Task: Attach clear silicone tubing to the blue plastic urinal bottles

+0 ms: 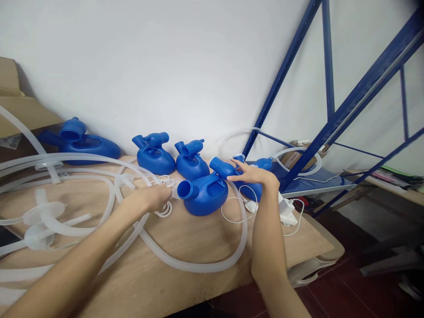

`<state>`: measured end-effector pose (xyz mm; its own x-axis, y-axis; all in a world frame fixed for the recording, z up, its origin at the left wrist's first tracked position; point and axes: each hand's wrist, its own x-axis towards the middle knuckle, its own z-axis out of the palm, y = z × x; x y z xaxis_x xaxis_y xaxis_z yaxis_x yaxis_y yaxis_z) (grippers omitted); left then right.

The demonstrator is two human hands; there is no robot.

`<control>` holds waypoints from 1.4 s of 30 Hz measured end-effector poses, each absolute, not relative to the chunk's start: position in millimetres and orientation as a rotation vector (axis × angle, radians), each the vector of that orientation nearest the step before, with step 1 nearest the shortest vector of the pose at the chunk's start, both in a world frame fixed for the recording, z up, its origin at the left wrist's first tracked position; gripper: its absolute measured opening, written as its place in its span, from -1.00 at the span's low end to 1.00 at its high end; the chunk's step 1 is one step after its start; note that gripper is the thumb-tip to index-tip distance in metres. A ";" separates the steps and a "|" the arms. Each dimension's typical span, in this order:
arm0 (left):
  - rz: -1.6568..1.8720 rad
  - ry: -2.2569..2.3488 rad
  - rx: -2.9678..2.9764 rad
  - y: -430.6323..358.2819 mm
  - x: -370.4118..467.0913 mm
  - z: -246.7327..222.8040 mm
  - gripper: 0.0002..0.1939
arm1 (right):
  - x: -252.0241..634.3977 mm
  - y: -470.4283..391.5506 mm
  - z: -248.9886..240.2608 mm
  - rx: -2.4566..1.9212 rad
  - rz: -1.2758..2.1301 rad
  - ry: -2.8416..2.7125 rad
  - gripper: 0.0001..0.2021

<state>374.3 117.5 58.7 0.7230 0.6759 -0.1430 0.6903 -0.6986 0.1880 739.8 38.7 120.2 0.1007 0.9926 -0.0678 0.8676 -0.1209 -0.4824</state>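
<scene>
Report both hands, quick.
Left hand: curled beside the nearest blue bottle; grip hidden.
Right hand: open, fingers spread at the blue elbow piece.

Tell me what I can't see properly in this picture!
All in the head view:
- Left hand's grip: hidden by the hand itself.
- Part of the blue bottle behind the right hand: covered by that hand and arm.
- Rest of the cardboard box: cut off by the left edge.
- Words on its label: too small and blurry.
</scene>
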 end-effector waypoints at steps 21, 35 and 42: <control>-0.463 1.041 2.804 92.5 402.1 51.1 -0.70 | 637.8 76.8 97.1 -1.756 0.487 -2.639 -0.10; -0.310 0.932 2.902 103.5 400.1 54.3 -0.69 | 643.2 82.5 95.9 -1.841 0.600 -2.467 -0.03; -0.349 0.845 2.836 97.7 405.8 51.5 -0.52 | 646.4 82.1 93.7 -1.802 0.612 -2.450 -0.01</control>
<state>405.8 97.7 51.5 0.8127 0.5176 -0.2675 0.5555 -0.8269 0.0875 646.4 82.1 93.7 -0.3245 0.9249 -0.1982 0.9094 0.2475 -0.3343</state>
